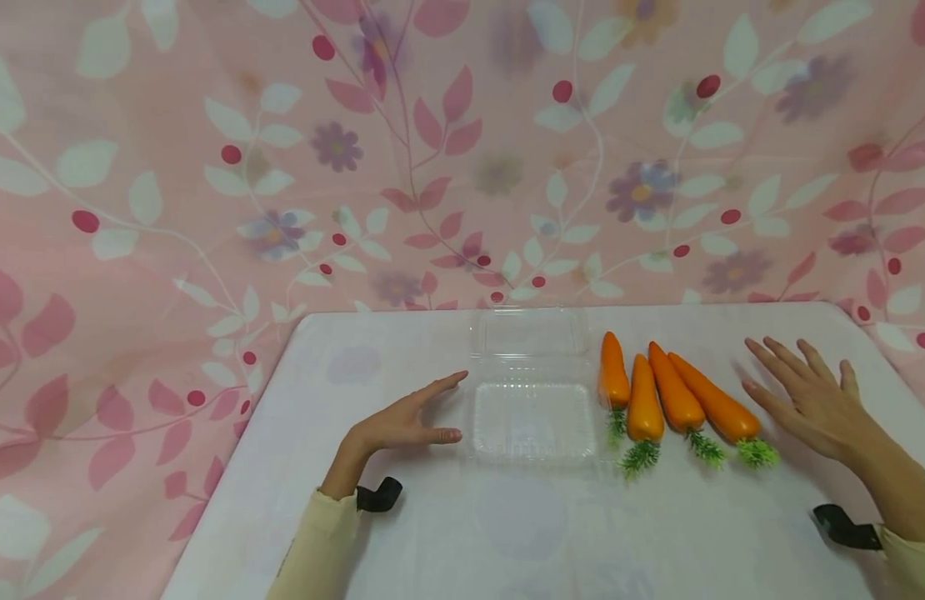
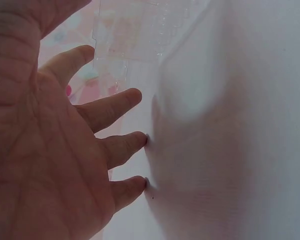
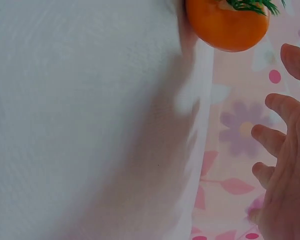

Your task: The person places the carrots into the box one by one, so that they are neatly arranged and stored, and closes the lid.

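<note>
Clear container (image 1: 533, 421): lying opened out on the white tabletop (image 1: 425, 533), just below the centre of the head frame.
Orange carrots (image 1: 676, 398): four, side by side right of centre, leafy green ends toward the bottom edge.
Left hand (image 1: 402, 423): grip apart, thumb and fingers spread, just beside the container's left edge.
Right hand (image 1: 815, 410): grip apart, fingers fanned, right of the frame, near the rightmost carrot.
Floral cloth (image 1: 500, 175): pink, across the upper half.

One clear container (image 1: 533, 421), opened, on white table (image 1: 432, 542); four orange carrots (image 1: 676, 400) lie right of it; left hand (image 1: 402, 423) and right hand (image 1: 818, 412) flank these, fingers spread.
</note>
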